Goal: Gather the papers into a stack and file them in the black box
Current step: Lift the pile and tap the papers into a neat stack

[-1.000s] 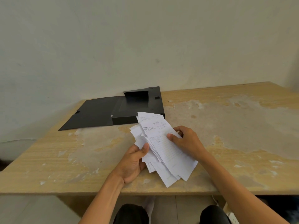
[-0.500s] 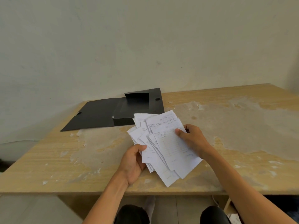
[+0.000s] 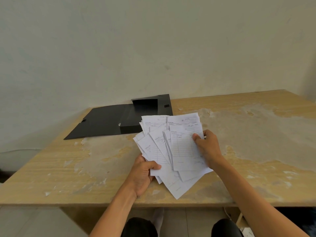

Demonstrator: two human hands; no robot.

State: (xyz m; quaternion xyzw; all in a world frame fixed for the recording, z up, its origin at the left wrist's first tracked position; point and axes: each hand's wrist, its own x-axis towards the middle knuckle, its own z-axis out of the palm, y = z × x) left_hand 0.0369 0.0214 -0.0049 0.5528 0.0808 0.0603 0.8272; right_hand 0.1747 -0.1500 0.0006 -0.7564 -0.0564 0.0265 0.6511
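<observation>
Several white printed papers are fanned out loosely above the table's near middle, held between both hands. My left hand grips their lower left edge, thumb on top. My right hand pinches the right side of the top sheet. Behind the papers the black box lies open at the table's back left, its lid flap spread flat to the left. The papers hide the box's near right corner.
The worn wooden table has patches of peeled surface. A pale wall rises directly behind it. The near table edge runs just below my wrists, with my knees underneath.
The papers have fanned wider and tilted more upright. My right hand moved right and slightly up along the top sheet. My left hand stayed at the lower left.
</observation>
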